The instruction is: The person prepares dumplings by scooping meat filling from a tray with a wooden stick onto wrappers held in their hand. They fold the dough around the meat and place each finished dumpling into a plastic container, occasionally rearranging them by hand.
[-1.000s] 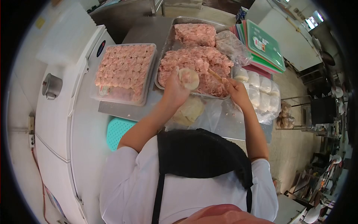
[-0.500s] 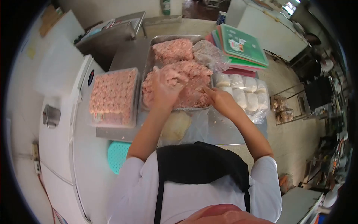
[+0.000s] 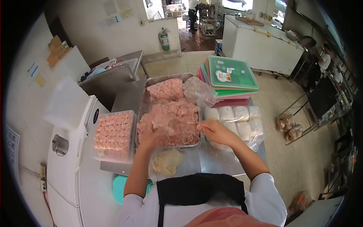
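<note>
My left hand [image 3: 150,133] is over the near left part of a metal tray [image 3: 140,108] heaped with pinkish ground meat [image 3: 183,108]. Motion smears its fingers, and I cannot make out what lies in them. My right hand [image 3: 214,131], at the tray's right edge, is closed round a thin stick-like tool [image 3: 193,123] that points left over the meat. The tool's far end is blurred. Just in front of the tray lies a pale stack of dough wrappers [image 3: 167,162] on plastic. Left of the tray, a clear plastic container [image 3: 133,132] holds rows of small meat dumplings [image 3: 113,130].
Wrapped white rolls [image 3: 242,113] sit right of the tray, with stacked coloured lids [image 3: 234,73] behind. A clear plastic bag [image 3: 198,90] rests on the tray's back right corner. A turquoise perforated stool [image 3: 119,187] stands below the table. Other people are farther off.
The view has tilted up, so the table sits lower and more of the room shows. My left hand is lower over the meat; my right hand still grips the thin tool.
</note>
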`<state>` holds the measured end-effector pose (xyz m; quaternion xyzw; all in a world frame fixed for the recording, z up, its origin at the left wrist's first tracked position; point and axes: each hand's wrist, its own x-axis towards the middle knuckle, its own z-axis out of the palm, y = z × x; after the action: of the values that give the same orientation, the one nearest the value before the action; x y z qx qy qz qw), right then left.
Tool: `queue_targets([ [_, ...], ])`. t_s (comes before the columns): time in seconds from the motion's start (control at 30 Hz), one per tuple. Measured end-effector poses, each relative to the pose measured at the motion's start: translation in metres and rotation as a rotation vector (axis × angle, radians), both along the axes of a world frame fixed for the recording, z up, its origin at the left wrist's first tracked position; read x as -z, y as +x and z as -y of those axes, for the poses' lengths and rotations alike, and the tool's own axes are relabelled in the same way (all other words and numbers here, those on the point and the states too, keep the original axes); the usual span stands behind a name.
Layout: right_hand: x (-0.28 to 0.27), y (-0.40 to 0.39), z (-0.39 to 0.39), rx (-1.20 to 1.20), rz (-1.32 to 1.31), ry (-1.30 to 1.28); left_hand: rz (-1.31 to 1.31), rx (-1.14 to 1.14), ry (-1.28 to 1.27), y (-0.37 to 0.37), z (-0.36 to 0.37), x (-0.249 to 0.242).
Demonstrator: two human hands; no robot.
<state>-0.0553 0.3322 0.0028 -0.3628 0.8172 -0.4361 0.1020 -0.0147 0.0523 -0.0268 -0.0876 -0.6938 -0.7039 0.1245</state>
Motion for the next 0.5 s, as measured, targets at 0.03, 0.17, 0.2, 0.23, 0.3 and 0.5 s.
queue_targets([
  [0.03,0.000,-0.002,-0.006,-0.036,0.048,0.023,-0.085,-0.075,-0.286,0.002,0.000,-0.004],
  [0.17,-0.002,0.000,-0.012,-0.165,0.029,0.001,0.007,-0.010,-0.648,0.001,0.010,-0.008],
  [0.2,0.002,0.001,-0.009,-0.159,-0.020,-0.026,0.063,0.044,-0.669,0.000,0.010,-0.017],
  [0.23,0.007,0.003,-0.006,-0.152,-0.069,-0.053,0.120,0.099,-0.689,-0.001,0.011,-0.022],
  [0.3,0.018,0.001,-0.002,-0.159,-0.106,-0.071,0.062,0.090,-0.661,-0.006,0.019,-0.010],
  [0.5,0.054,-0.029,-0.002,-0.141,-0.262,0.074,0.188,-0.041,-0.709,-0.010,0.027,0.030],
])
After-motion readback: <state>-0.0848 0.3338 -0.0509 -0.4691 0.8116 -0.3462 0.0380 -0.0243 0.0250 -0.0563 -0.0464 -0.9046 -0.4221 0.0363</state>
